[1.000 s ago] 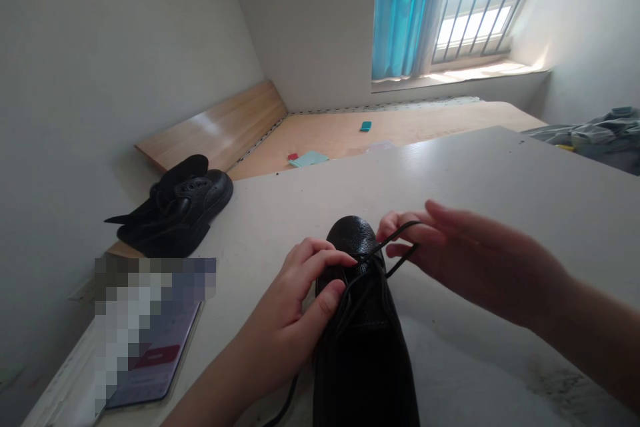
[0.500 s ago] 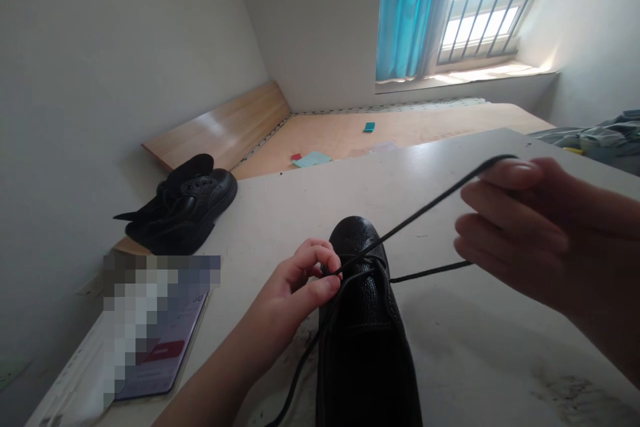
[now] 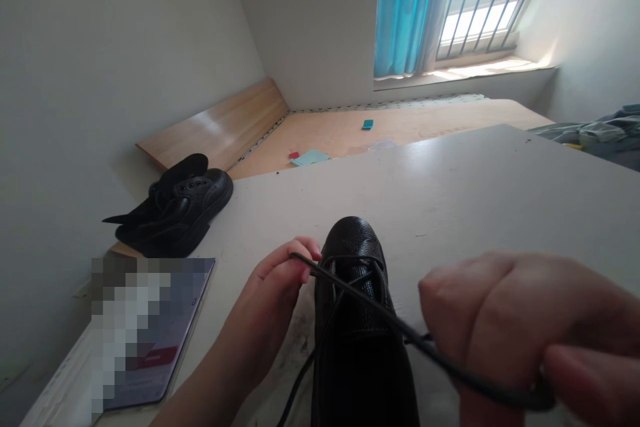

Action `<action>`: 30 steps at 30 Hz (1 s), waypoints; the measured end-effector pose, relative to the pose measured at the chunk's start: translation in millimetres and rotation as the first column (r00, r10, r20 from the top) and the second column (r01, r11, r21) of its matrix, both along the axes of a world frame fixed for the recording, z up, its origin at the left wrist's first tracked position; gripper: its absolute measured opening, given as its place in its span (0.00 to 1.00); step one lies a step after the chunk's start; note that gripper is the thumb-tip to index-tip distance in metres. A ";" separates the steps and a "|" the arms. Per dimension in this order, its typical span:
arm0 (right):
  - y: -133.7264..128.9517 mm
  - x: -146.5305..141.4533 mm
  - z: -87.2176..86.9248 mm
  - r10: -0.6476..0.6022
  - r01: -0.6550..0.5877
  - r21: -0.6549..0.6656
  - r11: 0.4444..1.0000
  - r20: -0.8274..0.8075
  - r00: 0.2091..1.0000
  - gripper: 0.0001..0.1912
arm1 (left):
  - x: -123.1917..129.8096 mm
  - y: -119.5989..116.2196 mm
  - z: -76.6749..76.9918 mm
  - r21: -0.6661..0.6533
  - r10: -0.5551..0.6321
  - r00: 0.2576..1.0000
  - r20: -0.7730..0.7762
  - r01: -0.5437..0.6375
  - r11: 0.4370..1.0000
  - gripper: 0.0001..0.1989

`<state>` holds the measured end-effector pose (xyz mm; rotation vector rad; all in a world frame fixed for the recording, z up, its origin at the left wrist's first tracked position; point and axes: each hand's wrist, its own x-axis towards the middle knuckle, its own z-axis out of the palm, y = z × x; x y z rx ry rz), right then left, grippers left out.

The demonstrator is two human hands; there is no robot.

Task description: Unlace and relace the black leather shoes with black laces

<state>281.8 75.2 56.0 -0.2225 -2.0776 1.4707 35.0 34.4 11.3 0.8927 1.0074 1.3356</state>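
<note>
A black leather shoe (image 3: 353,237) stands on the white table, toe pointing away from me. Its black shoelace (image 3: 367,303) runs from my left hand across the shoe's opening to my right hand. My left hand (image 3: 283,280) is beside the shoe's left edge, thumb and fingers pinched on the lace. At the lower right, close to the camera, my right hand (image 3: 520,320) is closed around the lace's other stretch. A loose lace end hangs down the shoe's left side. Part of the lace behind my right hand is hidden.
A second black shoe (image 3: 175,210) lies at the table's left edge. Nearer me is a tablet-like device (image 3: 175,347), partly pixelated. Beyond the white table (image 3: 450,180) is a wooden surface (image 3: 425,117) with a pale green item (image 3: 311,158). Grey-green cloth (image 3: 600,128) lies at the far right.
My right hand has moved down and closer to the camera, bringing the lace low across the shoe. My left hand has shifted slightly left, off the shoe's lacing.
</note>
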 end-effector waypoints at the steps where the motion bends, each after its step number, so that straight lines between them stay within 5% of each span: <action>1: -0.2 -3.4 0.4 0.063 -0.063 0.025 0.998 -0.021 0.998 0.21 | -2.6 -0.1 1.6 0.017 0.022 0.997 0.069 -0.023 1.000 0.13; 4: 2.7 -14.4 -1.4 0.074 -0.073 0.033 0.997 -0.027 0.997 0.19 | -12.5 0.4 8.6 0.084 0.038 0.967 0.251 -0.061 0.995 0.20; 7: 7.5 -22.0 -11.9 -0.176 0.168 0.088 0.982 0.089 0.980 0.16 | -20.9 0.3 17.6 0.130 0.008 0.931 0.364 -0.059 0.990 0.29; 10: 14.0 -26.6 -29.7 -0.440 0.401 0.199 0.894 0.223 0.870 0.13 | -22.3 -1.0 24.0 0.105 -0.023 0.926 0.376 -0.018 0.994 0.31; 13: 22.1 -30.5 -45.1 -0.494 0.451 0.203 0.869 0.353 0.795 0.16 | -17.2 -1.1 22.8 0.037 -0.078 0.980 0.182 0.072 0.997 0.26; 16: 27.8 -33.1 -51.0 -0.453 0.437 0.134 0.890 0.379 0.807 0.17 | -11.3 1.6 14.3 -0.104 -0.167 0.973 -0.157 0.152 0.983 0.22; 20: 28.9 -33.7 -47.9 -0.401 0.412 0.049 0.910 0.355 0.844 0.14 | -10.5 5.8 5.4 -0.225 -0.264 0.778 -0.569 0.162 0.961 0.18; 23: 28.6 -33.7 -45.1 -0.382 0.407 0.011 0.914 0.369 0.847 0.14 | -16.1 6.1 7.5 -0.176 -0.195 0.613 -0.766 0.093 0.980 0.11; 25: 29.1 -33.8 -44.7 -0.385 0.413 0.009 0.911 0.380 0.841 0.15 | -21.4 5.5 10.6 -0.127 -0.132 0.519 -0.845 0.046 0.991 0.05; 30: 32.3 -33.5 -49.0 -0.350 0.396 -0.061 0.916 0.361 0.864 0.15 | -30.2 6.0 10.3 -0.055 -0.111 0.442 -0.890 0.138 0.989 0.19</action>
